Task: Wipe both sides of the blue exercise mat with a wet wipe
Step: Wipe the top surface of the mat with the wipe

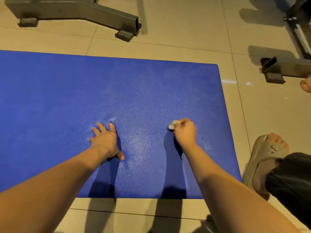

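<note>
The blue exercise mat (67,98) lies flat on the tiled floor and fills the left and middle of the head view; its right edge and near edge are visible. My left hand (106,142) rests flat on the mat with fingers spread, holding nothing. My right hand (185,132) is closed around a small, bunched, whitish wet wipe (173,124) that sticks out past my fingertips and touches the mat near its right side. A faint lighter sheen shows on the mat between my hands.
Grey metal legs of gym equipment stand on the floor beyond the mat (75,12) and at the right (286,66). My foot in a beige sandal (264,157) rests on the tiles just right of the mat. Another foot shows at the right edge (305,84).
</note>
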